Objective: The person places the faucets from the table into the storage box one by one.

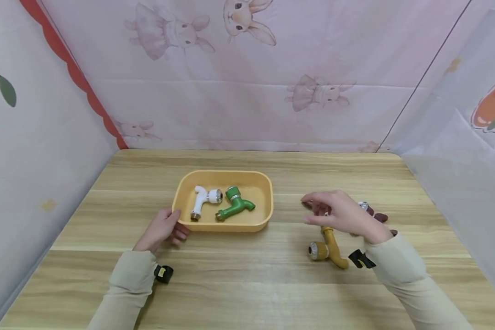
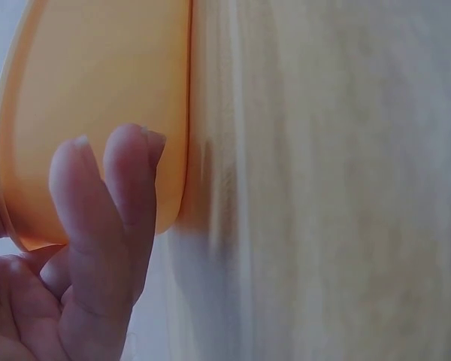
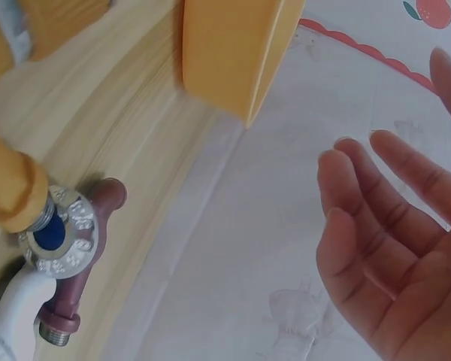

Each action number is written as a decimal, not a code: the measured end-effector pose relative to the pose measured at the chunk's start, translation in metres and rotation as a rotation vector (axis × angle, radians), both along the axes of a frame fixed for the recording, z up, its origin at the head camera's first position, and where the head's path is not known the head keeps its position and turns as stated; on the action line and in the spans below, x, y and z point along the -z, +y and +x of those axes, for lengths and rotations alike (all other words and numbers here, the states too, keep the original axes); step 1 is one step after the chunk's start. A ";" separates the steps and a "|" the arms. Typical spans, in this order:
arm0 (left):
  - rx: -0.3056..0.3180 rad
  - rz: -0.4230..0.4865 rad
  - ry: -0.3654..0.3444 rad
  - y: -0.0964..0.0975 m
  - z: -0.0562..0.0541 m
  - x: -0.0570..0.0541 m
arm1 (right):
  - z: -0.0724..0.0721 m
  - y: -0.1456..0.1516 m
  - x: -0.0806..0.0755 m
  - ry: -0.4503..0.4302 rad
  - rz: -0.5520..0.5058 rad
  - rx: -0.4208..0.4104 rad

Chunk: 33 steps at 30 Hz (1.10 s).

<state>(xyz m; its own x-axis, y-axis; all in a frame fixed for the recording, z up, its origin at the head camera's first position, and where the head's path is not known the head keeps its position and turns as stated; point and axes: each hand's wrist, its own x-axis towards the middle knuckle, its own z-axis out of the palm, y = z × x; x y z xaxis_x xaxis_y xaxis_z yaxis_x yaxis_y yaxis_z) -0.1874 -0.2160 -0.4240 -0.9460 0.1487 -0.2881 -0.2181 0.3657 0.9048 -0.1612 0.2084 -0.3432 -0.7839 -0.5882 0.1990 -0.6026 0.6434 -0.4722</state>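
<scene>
My left hand grips the front left corner of a yellow plastic tray, thumb over the rim and fingers outside. In the left wrist view, two fingers lie against the tray's outer wall. Inside the tray lie a white faucet and a green faucet. My right hand hovers over the right of the table, fingers loosely bent and holding nothing. Just below it lies an ochre-yellow faucet. A dark red faucet is partly hidden behind that hand.
In the right wrist view, a white faucet part lies against the dark red faucet. The wooden table meets printed cloth walls at the back and both sides.
</scene>
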 end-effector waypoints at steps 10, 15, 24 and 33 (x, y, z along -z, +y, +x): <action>0.000 0.002 -0.007 0.000 0.000 0.000 | 0.008 0.010 0.003 -0.010 0.117 0.007; -0.001 0.003 -0.008 -0.001 -0.001 0.001 | 0.012 0.016 0.008 -0.027 0.165 0.015; -0.009 0.006 -0.003 -0.001 -0.002 0.001 | 0.018 0.022 0.020 -0.085 0.173 0.013; -0.007 0.007 -0.003 -0.001 -0.001 0.001 | 0.020 0.027 0.030 -0.069 0.181 -0.001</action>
